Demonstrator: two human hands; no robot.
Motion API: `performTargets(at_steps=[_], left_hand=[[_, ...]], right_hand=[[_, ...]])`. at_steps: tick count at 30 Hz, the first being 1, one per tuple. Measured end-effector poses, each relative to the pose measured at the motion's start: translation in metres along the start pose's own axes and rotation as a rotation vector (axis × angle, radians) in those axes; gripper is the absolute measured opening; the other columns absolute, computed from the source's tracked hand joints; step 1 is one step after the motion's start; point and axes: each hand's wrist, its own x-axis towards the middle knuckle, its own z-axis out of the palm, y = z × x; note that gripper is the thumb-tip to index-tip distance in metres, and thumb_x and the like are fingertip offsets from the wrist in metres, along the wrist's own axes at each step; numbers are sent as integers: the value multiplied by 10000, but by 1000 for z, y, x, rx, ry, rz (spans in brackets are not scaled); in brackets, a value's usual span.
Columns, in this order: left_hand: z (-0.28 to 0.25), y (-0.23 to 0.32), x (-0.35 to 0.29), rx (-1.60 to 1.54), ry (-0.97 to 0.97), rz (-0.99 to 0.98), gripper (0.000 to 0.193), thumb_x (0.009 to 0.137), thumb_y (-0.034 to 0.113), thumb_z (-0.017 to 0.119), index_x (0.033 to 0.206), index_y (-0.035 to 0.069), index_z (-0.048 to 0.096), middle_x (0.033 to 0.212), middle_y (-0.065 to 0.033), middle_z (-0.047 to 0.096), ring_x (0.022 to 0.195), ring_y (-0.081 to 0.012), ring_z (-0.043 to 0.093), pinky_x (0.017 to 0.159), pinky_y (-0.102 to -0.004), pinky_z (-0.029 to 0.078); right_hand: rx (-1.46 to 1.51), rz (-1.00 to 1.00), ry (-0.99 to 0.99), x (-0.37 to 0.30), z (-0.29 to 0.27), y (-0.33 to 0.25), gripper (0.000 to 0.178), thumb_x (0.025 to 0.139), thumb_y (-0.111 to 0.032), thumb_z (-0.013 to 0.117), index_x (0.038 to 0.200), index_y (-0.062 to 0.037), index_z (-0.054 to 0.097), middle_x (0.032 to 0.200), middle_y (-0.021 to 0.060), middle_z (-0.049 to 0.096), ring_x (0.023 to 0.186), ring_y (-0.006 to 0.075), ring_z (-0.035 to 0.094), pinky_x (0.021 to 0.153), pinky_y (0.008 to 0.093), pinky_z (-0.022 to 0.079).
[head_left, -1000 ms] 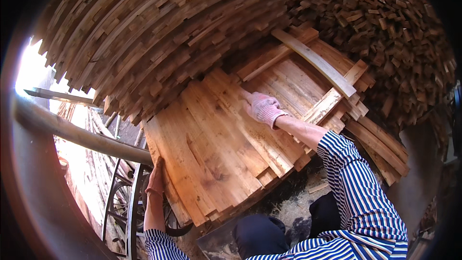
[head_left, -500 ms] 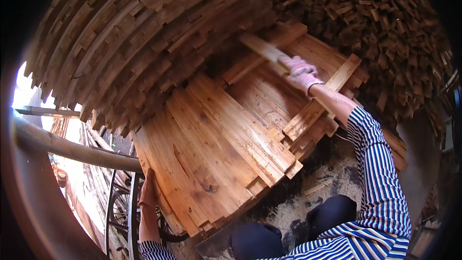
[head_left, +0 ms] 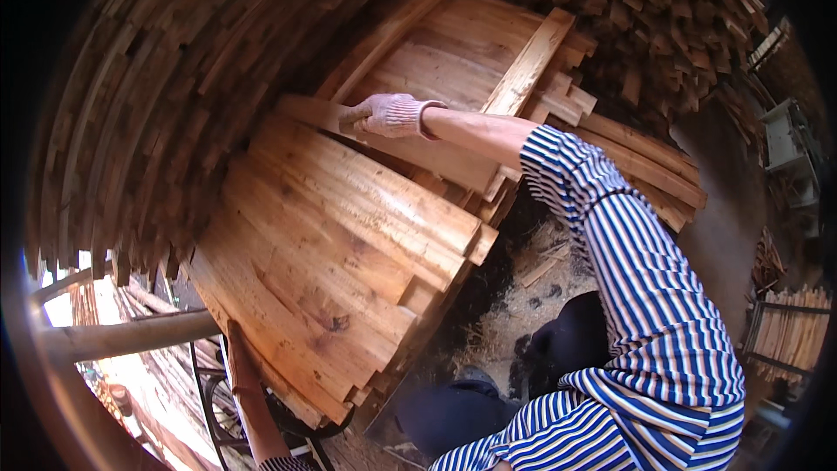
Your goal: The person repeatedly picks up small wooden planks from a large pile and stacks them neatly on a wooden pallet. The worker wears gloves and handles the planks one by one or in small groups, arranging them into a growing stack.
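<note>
Left hand (head_left: 237, 358) half-hidden behind planks (head_left: 340, 244).

A long pale wooden plank (head_left: 410, 144) lies flat across the top of a stack of planks (head_left: 340, 253), running from the far left down toward the right. Its grain is light and reddish, its edges rough-sawn. The right hand (head_left: 388, 115), in a knitted work glove, grips its upper left end. The stack beneath is made of similar flat boards laid side by side, their near ends staggered and stepped. The left hand (head_left: 237, 366) rests against the stack's near left edge.
</note>
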Motion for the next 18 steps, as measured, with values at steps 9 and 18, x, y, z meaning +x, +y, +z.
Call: performTargets(at_steps=[9,18], left_hand=[[40,10,14,-40,-192,40,842,992,628,502,1587,66,303,1606,-100,349,1455,-276,341,1202,-421,287],[100,96,-12,472,356,514,604,954,337,694,1400,-28,512,1377,-177,569,1227,-295,560,1055,-421,450]], right_hand=[[58,94,205,-25,25,11,621,919,-328,572,1518,-198,467,1410,207,589,1324,386,536,1096,458,432],[-419,-153,807,-224,3,45,470,931,-356,643,1335,-142,536,1115,190,547,881,348,640,650,430,596]])
